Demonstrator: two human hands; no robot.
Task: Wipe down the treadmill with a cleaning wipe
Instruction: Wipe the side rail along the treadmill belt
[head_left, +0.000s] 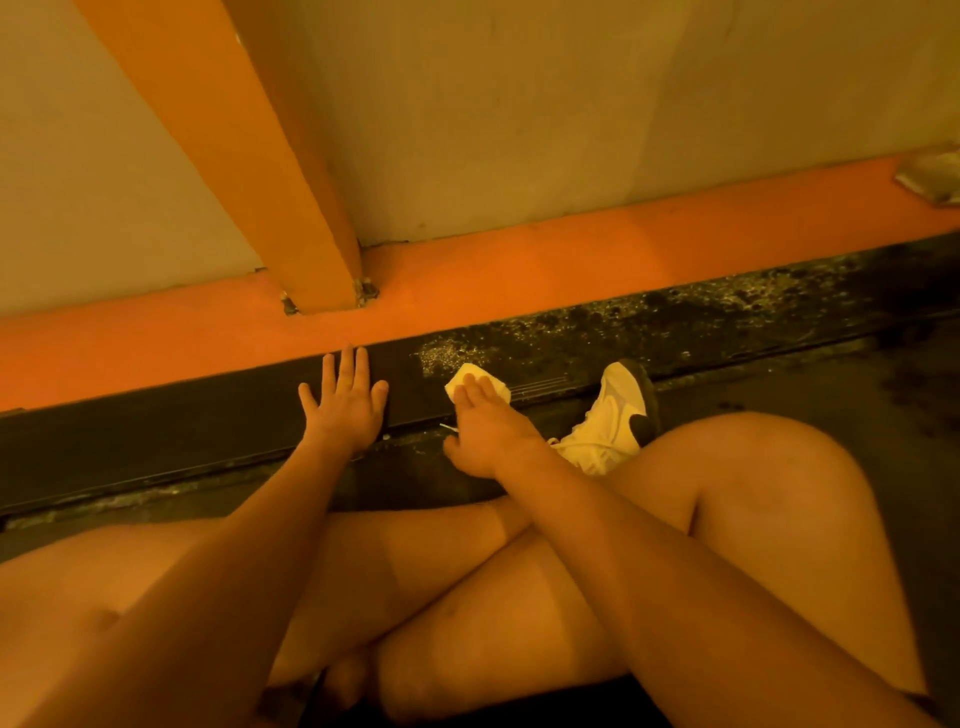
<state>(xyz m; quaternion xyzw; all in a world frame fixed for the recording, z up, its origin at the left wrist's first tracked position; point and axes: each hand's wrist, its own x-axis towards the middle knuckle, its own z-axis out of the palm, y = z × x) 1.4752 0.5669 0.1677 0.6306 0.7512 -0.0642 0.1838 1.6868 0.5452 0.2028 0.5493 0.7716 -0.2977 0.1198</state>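
Only a strip of the treadmill (571, 260) fits in view. Its orange upright (249, 156) runs out of the top edge, and both ends of its black side rail (156, 447) are cut off. A pale metallic object (930, 176) far along beyond the rail is clipped by the corner and too blurred to identify. Whether the grey surface beyond the rail is wall or floor is hard to say under the heavy orange light.

The cleaning wipe (461, 380) lies on the rail, mostly hidden under the right hand (485, 434). Only a crumpled white edge shows past the fingertips and beside them. That hand's grip is flat, with straight fingers close together pressing the wipe down and the thumb off to the side. The left hand (345, 408) rests palm-down on the rail just beside it, its grip spread wide with nothing in it.

Along the rail past the wipe, the black surface is speckled with pale grit or droplets. Under and behind the left hand it reads as plain dark. A white sneaker (613, 421) with a dark toe touches the rail's near edge, and bare crossed legs fill the foreground.
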